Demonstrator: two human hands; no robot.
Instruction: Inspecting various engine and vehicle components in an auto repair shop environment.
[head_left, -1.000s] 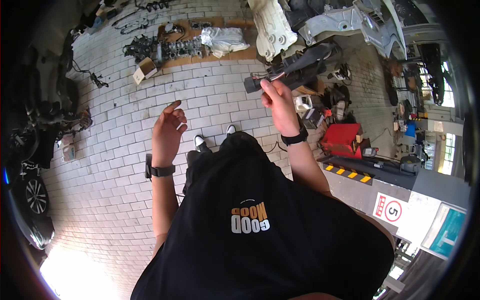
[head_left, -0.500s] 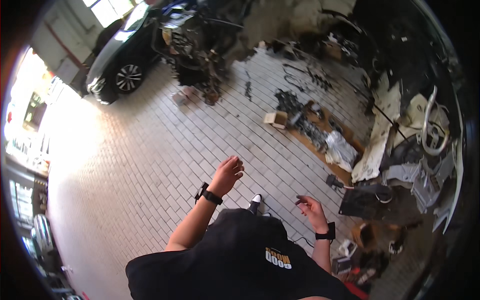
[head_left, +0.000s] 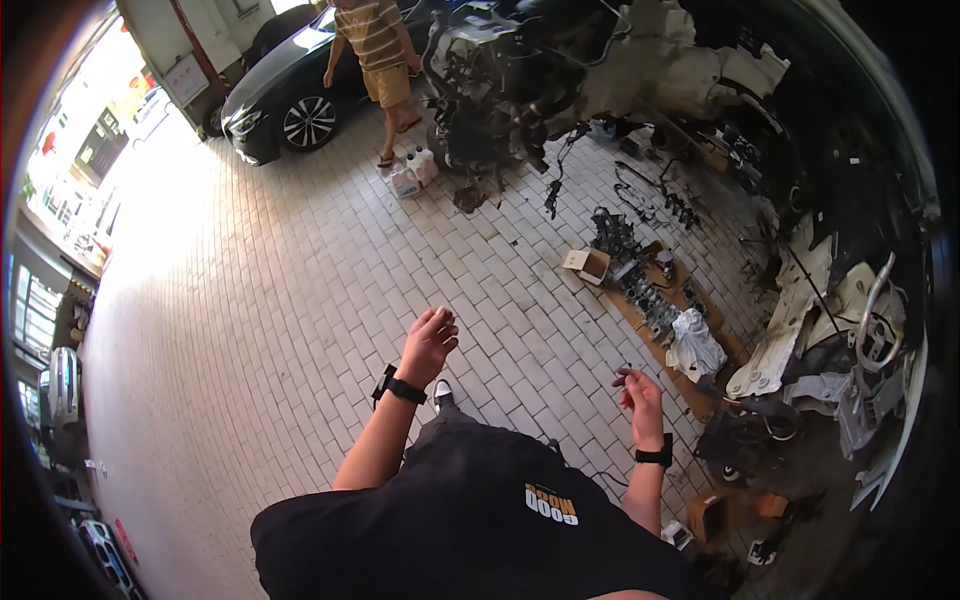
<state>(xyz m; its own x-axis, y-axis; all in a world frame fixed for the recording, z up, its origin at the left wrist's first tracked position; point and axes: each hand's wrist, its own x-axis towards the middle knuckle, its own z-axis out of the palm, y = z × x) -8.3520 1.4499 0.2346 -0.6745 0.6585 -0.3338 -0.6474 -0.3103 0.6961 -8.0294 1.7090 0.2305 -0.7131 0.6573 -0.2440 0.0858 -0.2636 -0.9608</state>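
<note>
My left hand (head_left: 428, 345) hangs in the air over the paved floor, its fingers loosely bent and nothing visible in it. Across from it, my right hand (head_left: 642, 400) is also raised over the floor with its fingers half curled and apart. One of its fingertips looks dark; I see no object in that hand. Each wrist wears a black band, the left one (head_left: 407, 391) with a small dark box on its side. Neither hand touches anything. Nearest to the right hand are the car parts on a cardboard sheet (head_left: 690, 392).
Engine parts (head_left: 640, 300), an open carton (head_left: 586, 266) and crumpled plastic (head_left: 695, 345) lie to the right. Body panels (head_left: 780, 330) stand beyond them. At the far side are a dark car (head_left: 285, 110), a person (head_left: 380, 50) in striped shirt and shorts, and jugs (head_left: 405, 182).
My view has shifted, bringing the person by the dark car into sight. The foot showing below me is now farther left. My hands stay raised, the right one slightly farther from the left.
</note>
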